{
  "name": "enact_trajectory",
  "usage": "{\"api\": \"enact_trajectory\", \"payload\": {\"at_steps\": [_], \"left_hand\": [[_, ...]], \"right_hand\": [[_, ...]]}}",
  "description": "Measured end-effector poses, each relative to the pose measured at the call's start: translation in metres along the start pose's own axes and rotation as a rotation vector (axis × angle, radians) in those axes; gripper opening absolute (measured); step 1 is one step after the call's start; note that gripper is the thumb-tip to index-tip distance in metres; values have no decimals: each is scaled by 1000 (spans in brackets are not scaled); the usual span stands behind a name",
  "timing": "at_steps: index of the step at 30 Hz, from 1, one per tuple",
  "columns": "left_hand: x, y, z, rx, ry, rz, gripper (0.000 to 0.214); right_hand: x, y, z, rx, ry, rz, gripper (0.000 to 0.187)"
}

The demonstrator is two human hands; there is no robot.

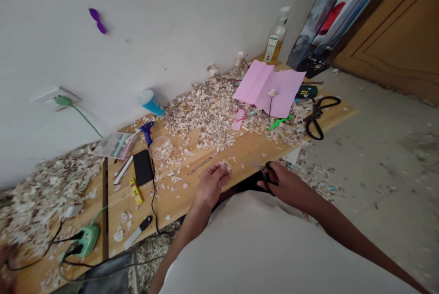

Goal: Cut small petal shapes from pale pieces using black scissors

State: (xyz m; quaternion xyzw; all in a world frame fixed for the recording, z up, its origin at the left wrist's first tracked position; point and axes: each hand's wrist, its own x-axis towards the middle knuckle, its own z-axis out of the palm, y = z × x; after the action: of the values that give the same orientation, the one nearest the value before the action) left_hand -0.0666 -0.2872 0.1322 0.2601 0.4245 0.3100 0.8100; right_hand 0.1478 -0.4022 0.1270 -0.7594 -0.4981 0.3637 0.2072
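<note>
A small pale piece [225, 166] is pinched between the thumb and fingers of the left hand [211, 185], above the near edge of the wooden bench [255, 150]; its outline is partly hidden by the fingertips. To the right, black-handled scissors [266, 177] are gripped in the right hand [283, 179], the fingers curled about the handles and the blades directed toward the left hand; whether the blades are parted cannot be told. The two hands are held apart. Beyond them, the bench is covered by a heap of pale shavings [202, 113], on which a creased pink sheet [252, 86] is laid, with a bottle [276, 40] placed behind it. On the left side, a clear tub [162, 148] of pale fragments is seen just beside a blue glue gun [147, 132] and a black smartphone [143, 167].
</note>
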Motion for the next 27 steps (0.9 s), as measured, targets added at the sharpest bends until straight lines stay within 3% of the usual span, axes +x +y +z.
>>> {"api": "enact_trajectory", "payload": {"at_steps": [8, 16, 27], "left_hand": [[1, 2, 23, 23, -39, 31, 37], [2, 0, 34, 96, -18, 46, 39], [5, 0, 36, -45, 21, 22, 36]], "right_hand": [[1, -26, 20, 187, -119, -108, 22], [2, -22, 22, 227, -122, -93, 22], [5, -13, 33, 288, -150, -117, 23]]}}
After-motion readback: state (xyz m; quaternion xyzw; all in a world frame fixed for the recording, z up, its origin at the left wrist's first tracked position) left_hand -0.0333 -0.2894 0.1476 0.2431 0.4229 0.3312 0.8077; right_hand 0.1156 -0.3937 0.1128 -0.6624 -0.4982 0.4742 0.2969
